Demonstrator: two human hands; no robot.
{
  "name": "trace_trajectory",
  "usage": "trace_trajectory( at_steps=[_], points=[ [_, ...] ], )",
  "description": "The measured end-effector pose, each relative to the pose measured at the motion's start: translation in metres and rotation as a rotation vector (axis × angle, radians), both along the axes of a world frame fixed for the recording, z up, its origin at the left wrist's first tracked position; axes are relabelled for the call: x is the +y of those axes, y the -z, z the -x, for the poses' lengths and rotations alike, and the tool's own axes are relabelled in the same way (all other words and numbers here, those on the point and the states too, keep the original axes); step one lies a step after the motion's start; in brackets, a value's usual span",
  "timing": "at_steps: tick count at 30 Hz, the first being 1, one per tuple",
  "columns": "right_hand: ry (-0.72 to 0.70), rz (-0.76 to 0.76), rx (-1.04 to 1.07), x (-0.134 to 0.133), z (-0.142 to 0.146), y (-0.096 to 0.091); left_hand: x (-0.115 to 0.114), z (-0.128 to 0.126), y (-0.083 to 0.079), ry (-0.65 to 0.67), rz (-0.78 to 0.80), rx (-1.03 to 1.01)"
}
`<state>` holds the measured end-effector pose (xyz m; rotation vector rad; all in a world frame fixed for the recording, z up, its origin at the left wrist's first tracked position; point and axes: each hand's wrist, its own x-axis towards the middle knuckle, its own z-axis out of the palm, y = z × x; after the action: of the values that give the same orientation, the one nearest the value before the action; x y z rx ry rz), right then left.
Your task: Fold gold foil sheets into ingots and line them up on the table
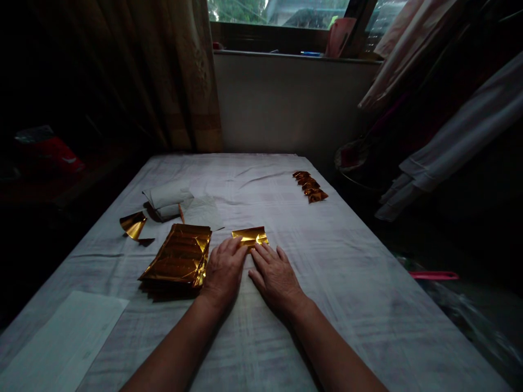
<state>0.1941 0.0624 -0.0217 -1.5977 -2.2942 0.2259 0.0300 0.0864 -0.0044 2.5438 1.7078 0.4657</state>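
Note:
A small folded sheet of gold foil paper (250, 237) lies on the white cloth-covered table (347, 261). My left hand (224, 269) lies flat with its fingertips on the sheet's near left edge. My right hand (274, 275) lies flat beside it, fingertips pressing the sheet's near right edge. The fingers of both hands are stretched out. A stack of gold foil sheets (178, 255) sits just left of my left hand.
A row of several folded gold pieces (309, 187) lies at the far right of the table. A loose gold piece (133, 224) and folded white paper (168, 200) are at the left. A white sheet (65, 340) lies near left. Curtains and a window stand behind.

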Motion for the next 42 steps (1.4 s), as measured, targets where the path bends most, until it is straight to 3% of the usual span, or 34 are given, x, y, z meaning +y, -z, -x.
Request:
trace_trajectory(
  at_steps=[2,10,20,24,30,35,42],
  points=[
    [0.006,0.007,0.001,-0.001,0.0,0.0,-0.008,0.003,0.008,0.154,-0.012,0.009],
    [-0.061,0.031,-0.029,-0.004,0.001,-0.003,-0.016,0.009,0.026,0.149,-0.11,0.012],
    [0.163,0.187,-0.127,-0.001,-0.009,-0.008,-0.018,0.012,0.023,0.114,-0.131,0.037],
    [0.166,0.168,-0.136,-0.001,-0.01,-0.005,-0.018,0.004,0.017,0.099,-0.133,0.028],
    [0.13,0.158,-0.122,-0.001,-0.013,-0.005,-0.008,-0.009,0.017,0.234,-0.059,0.027],
    [0.129,0.177,-0.128,0.0,-0.013,-0.008,-0.009,-0.005,0.018,0.208,0.007,0.062],
    [0.15,0.191,-0.119,0.0,-0.012,-0.01,-0.029,0.013,0.016,0.053,-0.04,0.095]
  ],
)
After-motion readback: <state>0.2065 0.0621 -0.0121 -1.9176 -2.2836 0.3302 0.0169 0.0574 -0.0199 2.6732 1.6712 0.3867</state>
